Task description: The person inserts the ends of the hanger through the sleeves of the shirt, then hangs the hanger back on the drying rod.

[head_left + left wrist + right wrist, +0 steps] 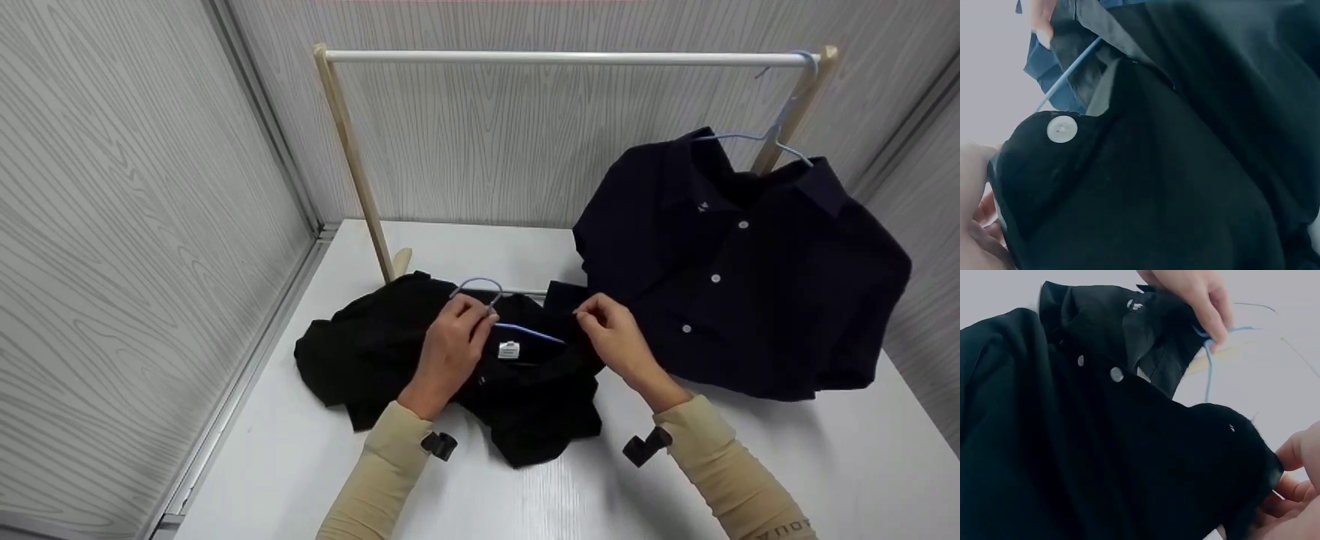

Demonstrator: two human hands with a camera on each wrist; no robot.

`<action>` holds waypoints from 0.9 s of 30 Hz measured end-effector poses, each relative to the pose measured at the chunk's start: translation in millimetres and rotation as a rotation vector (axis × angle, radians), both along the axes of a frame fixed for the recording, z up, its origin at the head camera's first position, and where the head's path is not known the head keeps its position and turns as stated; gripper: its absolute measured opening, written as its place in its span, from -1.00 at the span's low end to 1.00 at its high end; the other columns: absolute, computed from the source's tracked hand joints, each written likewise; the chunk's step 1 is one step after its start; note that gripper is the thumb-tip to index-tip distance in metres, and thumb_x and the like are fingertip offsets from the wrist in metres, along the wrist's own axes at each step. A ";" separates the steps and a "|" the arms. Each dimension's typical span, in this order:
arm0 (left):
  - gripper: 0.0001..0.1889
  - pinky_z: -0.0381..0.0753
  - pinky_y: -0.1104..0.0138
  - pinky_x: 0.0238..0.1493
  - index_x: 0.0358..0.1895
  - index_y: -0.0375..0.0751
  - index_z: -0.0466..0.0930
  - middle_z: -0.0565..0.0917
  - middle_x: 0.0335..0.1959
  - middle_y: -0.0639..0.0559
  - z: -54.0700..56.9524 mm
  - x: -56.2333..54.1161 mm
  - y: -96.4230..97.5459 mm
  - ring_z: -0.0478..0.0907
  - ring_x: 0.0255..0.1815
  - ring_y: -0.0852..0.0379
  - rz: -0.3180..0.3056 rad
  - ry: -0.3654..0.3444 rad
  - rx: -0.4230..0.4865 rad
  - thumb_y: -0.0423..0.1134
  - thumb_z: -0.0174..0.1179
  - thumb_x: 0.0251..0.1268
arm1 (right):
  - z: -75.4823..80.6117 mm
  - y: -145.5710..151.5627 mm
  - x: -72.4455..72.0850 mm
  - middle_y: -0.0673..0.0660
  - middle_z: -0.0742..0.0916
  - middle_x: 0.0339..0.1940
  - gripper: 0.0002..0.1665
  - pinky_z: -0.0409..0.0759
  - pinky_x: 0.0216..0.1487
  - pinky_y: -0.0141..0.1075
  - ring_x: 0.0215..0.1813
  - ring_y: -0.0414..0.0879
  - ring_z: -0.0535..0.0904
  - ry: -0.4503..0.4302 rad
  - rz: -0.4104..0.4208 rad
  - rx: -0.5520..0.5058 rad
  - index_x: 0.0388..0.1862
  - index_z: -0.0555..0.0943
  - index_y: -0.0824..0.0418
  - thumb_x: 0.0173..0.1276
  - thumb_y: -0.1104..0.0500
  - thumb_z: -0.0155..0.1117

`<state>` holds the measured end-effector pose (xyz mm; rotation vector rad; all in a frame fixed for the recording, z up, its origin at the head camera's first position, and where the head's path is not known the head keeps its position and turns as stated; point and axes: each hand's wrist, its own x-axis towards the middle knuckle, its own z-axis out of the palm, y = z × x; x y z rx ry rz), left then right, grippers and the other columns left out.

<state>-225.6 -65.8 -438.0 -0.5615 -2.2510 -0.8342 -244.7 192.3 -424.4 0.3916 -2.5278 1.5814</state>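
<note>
A black shirt [390, 337] lies crumpled on the table, its white neck label [508, 350] showing. The blue wire hanger [529, 330] runs into its neck opening, hook upward. With thumb and fingers, my left hand [454, 337] grips the hanger just below the hook, over the shirt's collar. My right hand [613, 334] pinches the edge of the shirt at the other side of the neck. In the right wrist view, that pinched cloth [1252, 467] is drawn out toward the fingers. A white button [1062, 129] shows close up in the left wrist view.
Behind stands a rack with a white rail [562, 58] and wooden posts [352, 157]. A dark navy shirt [750, 300] hangs on another blue hanger [772, 135] at the rail's right end, close to my right hand. Panel walls [135, 225] flank the white table [285, 465].
</note>
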 end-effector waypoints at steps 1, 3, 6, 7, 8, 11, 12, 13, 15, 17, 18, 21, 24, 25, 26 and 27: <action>-0.84 0.64 0.31 -0.09 -0.22 -0.18 0.71 0.61 -0.21 -0.02 0.1 0.6 2.7 0.59 -0.17 0.12 -0.008 0.003 -0.007 -0.20 0.19 0.43 | -0.5 -2.9 -0.1 0.18 0.67 -0.24 -0.89 0.44 -0.22 -0.41 -0.29 -0.13 0.48 0.014 0.001 0.008 -0.22 0.60 0.30 0.47 0.29 0.13; -0.83 0.65 0.33 -0.10 -0.21 -0.18 0.72 0.62 -0.20 -0.02 0.6 2.0 7.8 0.60 -0.17 0.13 -0.020 0.008 -0.021 -0.19 0.19 0.43 | -0.5 -8.9 0.3 0.15 0.67 -0.27 -0.90 0.43 -0.24 -0.40 -0.31 -0.13 0.47 0.039 -0.001 0.024 -0.22 0.60 0.28 0.45 0.29 0.14; -0.82 0.66 0.37 -0.13 -0.18 -0.18 0.74 0.62 -0.20 0.00 1.4 3.7 14.5 0.61 -0.19 0.16 -0.030 0.016 -0.034 -0.18 0.20 0.43 | -0.1 -17.8 0.2 0.11 0.66 -0.33 -0.91 0.43 -0.24 -0.40 -0.33 -0.14 0.47 0.073 0.002 0.036 -0.24 0.61 0.27 0.44 0.30 0.16; -0.82 0.66 0.38 -0.14 -0.18 -0.18 0.74 0.62 -0.20 0.01 1.5 4.0 16.5 0.61 -0.20 0.17 -0.031 0.019 -0.041 -0.18 0.19 0.43 | 0.1 -20.8 0.3 0.10 0.66 -0.35 -0.91 0.43 -0.24 -0.40 -0.33 -0.14 0.48 0.081 0.005 0.036 -0.25 0.61 0.26 0.43 0.30 0.16; -0.81 0.65 0.38 -0.14 -0.18 -0.18 0.74 0.62 -0.20 0.01 1.7 4.3 18.6 0.61 -0.20 0.17 -0.033 0.023 -0.048 -0.18 0.19 0.43 | 0.6 -23.7 0.6 0.09 0.66 -0.36 -0.92 0.43 -0.24 -0.40 -0.33 -0.14 0.48 0.083 0.010 0.034 -0.26 0.61 0.25 0.43 0.30 0.17; -0.81 0.65 0.39 -0.14 -0.18 -0.18 0.74 0.62 -0.21 0.01 1.6 4.8 24.6 0.61 -0.21 0.17 -0.038 0.032 -0.078 -0.17 0.19 0.44 | 1.5 -31.7 1.9 0.07 0.65 -0.38 -0.93 0.45 -0.24 -0.41 -0.32 -0.15 0.50 0.079 0.036 0.027 -0.28 0.61 0.24 0.41 0.32 0.18; -0.81 0.64 0.40 -0.14 -0.19 -0.17 0.74 0.62 -0.21 0.01 1.4 5.0 26.3 0.61 -0.21 0.17 -0.039 0.035 -0.089 -0.16 0.18 0.44 | 1.9 -34.0 2.6 0.07 0.65 -0.38 -0.93 0.45 -0.24 -0.41 -0.32 -0.15 0.50 0.072 0.048 0.025 -0.28 0.61 0.24 0.40 0.31 0.19; -0.81 0.64 0.39 -0.14 -0.19 -0.17 0.73 0.62 -0.21 0.01 1.2 5.3 28.1 0.61 -0.21 0.17 -0.041 0.039 -0.098 -0.16 0.18 0.44 | 2.3 -35.9 3.3 0.07 0.66 -0.37 -0.94 0.46 -0.23 -0.41 -0.32 -0.16 0.50 0.065 0.063 0.027 -0.27 0.61 0.24 0.41 0.30 0.20; -0.80 0.64 0.39 -0.13 -0.20 -0.16 0.73 0.62 -0.21 0.00 0.2 5.3 30.8 0.61 -0.21 0.16 -0.043 0.043 -0.112 -0.15 0.17 0.45 | 3.6 -38.6 5.1 0.07 0.66 -0.36 -0.91 0.46 -0.24 -0.40 -0.33 -0.16 0.50 0.040 0.100 0.030 -0.26 0.62 0.22 0.45 0.24 0.20; -0.80 0.65 0.38 -0.13 -0.20 -0.17 0.73 0.61 -0.21 0.00 -0.1 4.8 32.2 0.61 -0.21 0.15 -0.044 0.044 -0.114 -0.15 0.17 0.45 | 5.0 -39.9 6.3 0.09 0.69 -0.32 -0.84 0.47 -0.19 -0.39 -0.29 -0.15 0.52 0.014 0.144 0.022 -0.23 0.65 0.23 0.49 0.19 0.17; -0.80 0.65 0.38 -0.13 -0.21 -0.17 0.73 0.61 -0.21 0.00 -0.1 4.2 32.5 0.61 -0.21 0.15 -0.044 0.041 -0.110 -0.15 0.17 0.45 | 5.6 -39.7 6.6 0.11 0.71 -0.28 -0.80 0.49 -0.15 -0.39 -0.26 -0.15 0.53 0.001 0.167 0.016 -0.22 0.67 0.23 0.52 0.18 0.13; -0.81 0.65 0.38 -0.13 -0.22 -0.18 0.74 0.62 -0.21 0.00 1.0 1.9 32.1 0.62 -0.22 0.16 -0.051 0.026 -0.073 -0.17 0.19 0.43 | 7.4 -37.0 6.9 0.13 0.75 -0.17 -0.75 0.51 -0.04 -0.39 -0.14 -0.14 0.58 -0.016 0.221 0.023 -0.16 0.70 0.23 0.53 0.24 0.06; -0.81 0.65 0.39 -0.12 -0.22 -0.20 0.75 0.62 -0.21 0.00 2.7 -0.6 31.2 0.63 -0.20 0.16 -0.070 0.012 -0.031 -0.18 0.20 0.42 | 7.9 -32.9 6.4 0.12 0.76 -0.08 -0.74 0.54 0.02 -0.36 -0.05 -0.12 0.61 -0.002 0.272 0.079 -0.06 0.70 0.22 0.46 0.36 0.07; -0.81 0.65 0.39 -0.11 -0.21 -0.20 0.75 0.62 -0.21 0.00 3.2 -1.2 31.2 0.63 -0.20 0.16 -0.079 0.010 -0.022 -0.18 0.21 0.42 | 7.9 -31.7 6.3 0.12 0.76 -0.06 -0.74 0.56 0.01 -0.34 -0.05 -0.11 0.62 0.014 0.287 0.112 -0.04 0.69 0.21 0.44 0.37 0.10; -0.81 0.64 0.40 -0.11 -0.21 -0.20 0.75 0.63 -0.21 0.00 3.7 -1.7 31.3 0.63 -0.20 0.16 -0.088 0.007 -0.018 -0.18 0.21 0.41 | 7.3 -30.6 5.8 0.10 0.76 -0.06 -0.74 0.57 -0.01 -0.33 -0.06 -0.11 0.62 0.029 0.298 0.149 -0.02 0.68 0.19 0.43 0.36 0.14; -0.81 0.64 0.41 -0.10 -0.21 -0.21 0.75 0.63 -0.21 -0.01 3.7 -2.0 31.6 0.63 -0.19 0.17 -0.097 0.005 -0.014 -0.19 0.21 0.41 | 6.7 -29.5 5.4 0.09 0.76 -0.06 -0.75 0.58 -0.01 -0.32 -0.07 -0.11 0.63 0.048 0.312 0.184 0.00 0.67 0.18 0.42 0.34 0.17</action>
